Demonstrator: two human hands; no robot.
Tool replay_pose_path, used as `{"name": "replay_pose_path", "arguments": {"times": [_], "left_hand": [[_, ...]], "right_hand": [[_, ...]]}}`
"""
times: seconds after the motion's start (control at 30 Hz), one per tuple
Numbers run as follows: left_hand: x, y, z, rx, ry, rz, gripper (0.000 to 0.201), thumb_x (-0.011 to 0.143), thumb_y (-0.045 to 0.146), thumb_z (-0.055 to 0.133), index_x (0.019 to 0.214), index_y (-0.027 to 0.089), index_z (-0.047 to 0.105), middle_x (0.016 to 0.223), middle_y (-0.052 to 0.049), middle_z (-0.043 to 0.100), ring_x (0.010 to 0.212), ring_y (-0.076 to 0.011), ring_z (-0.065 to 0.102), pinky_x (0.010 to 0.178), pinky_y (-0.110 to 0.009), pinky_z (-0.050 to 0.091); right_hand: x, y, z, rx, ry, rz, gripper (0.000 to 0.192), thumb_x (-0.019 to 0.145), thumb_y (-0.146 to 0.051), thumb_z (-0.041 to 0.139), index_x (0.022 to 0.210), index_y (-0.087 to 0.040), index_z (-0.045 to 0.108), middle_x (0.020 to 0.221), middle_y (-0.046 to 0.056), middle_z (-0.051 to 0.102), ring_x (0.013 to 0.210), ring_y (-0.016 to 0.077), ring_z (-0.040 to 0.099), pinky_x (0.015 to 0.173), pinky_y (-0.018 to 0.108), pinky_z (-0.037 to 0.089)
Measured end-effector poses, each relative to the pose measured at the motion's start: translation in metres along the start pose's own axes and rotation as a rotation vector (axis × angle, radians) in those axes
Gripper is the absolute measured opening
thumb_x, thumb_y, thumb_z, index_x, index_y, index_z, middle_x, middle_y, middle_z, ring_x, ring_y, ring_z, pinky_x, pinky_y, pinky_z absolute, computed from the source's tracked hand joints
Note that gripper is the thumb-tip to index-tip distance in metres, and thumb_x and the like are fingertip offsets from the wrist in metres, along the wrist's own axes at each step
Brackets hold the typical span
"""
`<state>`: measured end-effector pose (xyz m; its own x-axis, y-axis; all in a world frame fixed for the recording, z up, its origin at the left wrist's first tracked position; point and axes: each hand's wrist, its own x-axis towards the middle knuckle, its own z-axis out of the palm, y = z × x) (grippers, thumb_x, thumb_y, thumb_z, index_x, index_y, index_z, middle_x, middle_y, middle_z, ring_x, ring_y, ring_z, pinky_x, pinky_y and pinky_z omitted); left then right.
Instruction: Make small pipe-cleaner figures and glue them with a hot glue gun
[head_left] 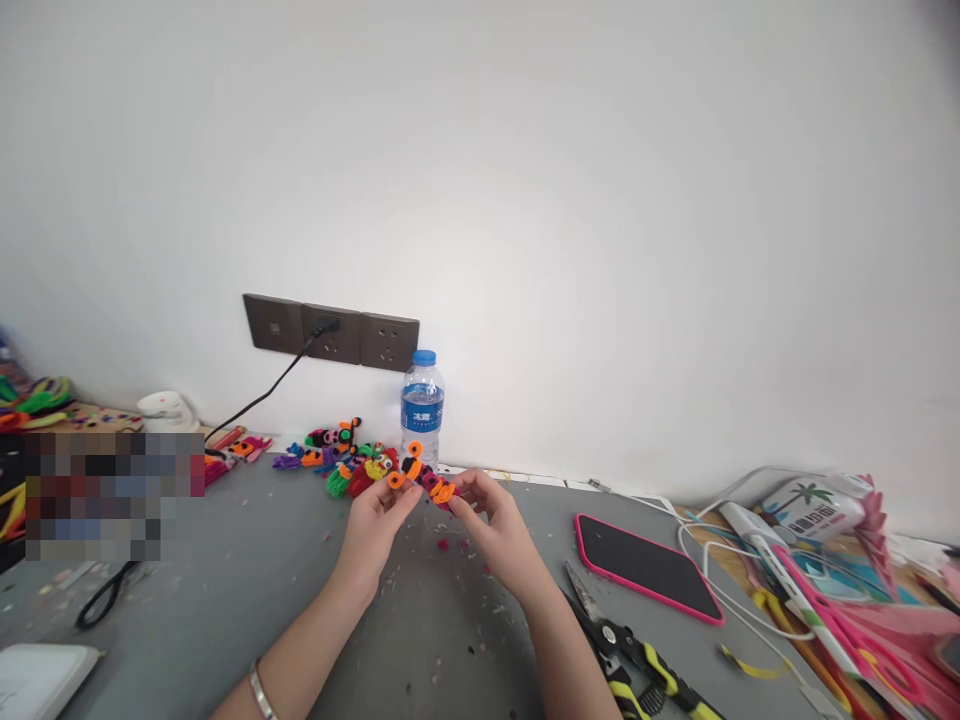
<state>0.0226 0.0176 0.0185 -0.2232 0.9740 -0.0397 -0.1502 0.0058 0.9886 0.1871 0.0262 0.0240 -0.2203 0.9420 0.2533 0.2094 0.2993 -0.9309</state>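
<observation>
Both of my hands hold one small pipe-cleaner figure point(429, 478), orange with black and dark pink parts, above the grey table mat point(420, 640). My left hand point(379, 520) pinches its left end, close to two round orange loops. At the other end, the fingers of my right hand point(491, 510) are closed on the orange and pink part. Just behind the figure stands a water bottle point(423, 410) with a blue cap. Left of the bottle lie several finished-looking fuzzy figures point(337, 455) in mixed colours.
Shears point(611, 640) with black and yellow handles and a pink-cased phone point(649, 567) lie at right. Beyond them are white cables point(709, 570) and pink scissors point(847, 620). A black cord point(270, 395) runs from the wall sockets point(330, 330). Fuzz scraps dot the mat.
</observation>
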Motion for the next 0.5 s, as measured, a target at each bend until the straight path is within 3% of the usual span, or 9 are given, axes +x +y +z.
{"name": "replay_pose_path", "arguments": {"times": [0.5], "left_hand": [[-0.0002,0.0012,0.0003,-0.010,0.017,-0.001,0.031,0.062,0.042,0.079,0.075,0.015,0.072,0.062,0.001,0.058,0.060,-0.0139,0.048,0.056,-0.023,0.036]], "right_hand": [[0.0005,-0.0068,-0.0017,-0.014,-0.015,-0.004,0.015,0.090,-0.033,0.053,0.089,-0.020,0.060,0.089,0.004,0.065,0.081,0.0196,0.056,0.076,0.033,0.041]]}}
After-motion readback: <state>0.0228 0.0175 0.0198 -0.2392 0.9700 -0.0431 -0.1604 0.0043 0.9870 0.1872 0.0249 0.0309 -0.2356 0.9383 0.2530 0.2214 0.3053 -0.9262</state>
